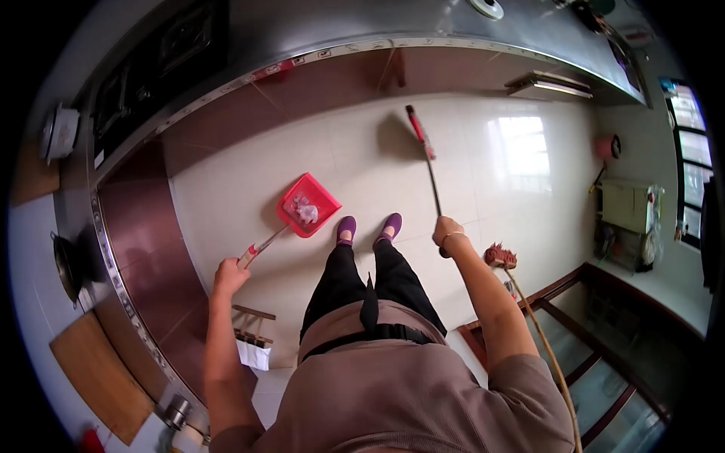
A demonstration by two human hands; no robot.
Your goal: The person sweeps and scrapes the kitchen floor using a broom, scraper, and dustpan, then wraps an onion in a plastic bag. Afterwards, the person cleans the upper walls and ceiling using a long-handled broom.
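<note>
My left hand [229, 277] is closed round the handle of a red dustpan [321, 198]. The pan is held out ahead and to the left of my feet, and crumpled whitish litter [305, 211] lies in it. In my right hand [448, 232] is the dark stick of a broom [424, 140], gripped near its top end. The broom's red and black head points away from me, above or on the pale floor; whether it touches I cannot tell. Its bristles are hard to make out from this angle.
A steel counter [325, 23] with a black stove [162, 57] runs along the front and left. On the right stand a mop [501, 257] with a long pole and a brown-framed glass cabinet [581, 340]. A small wooden stool [253, 321] is by my left side. Pale tiles [362, 166] surround my feet.
</note>
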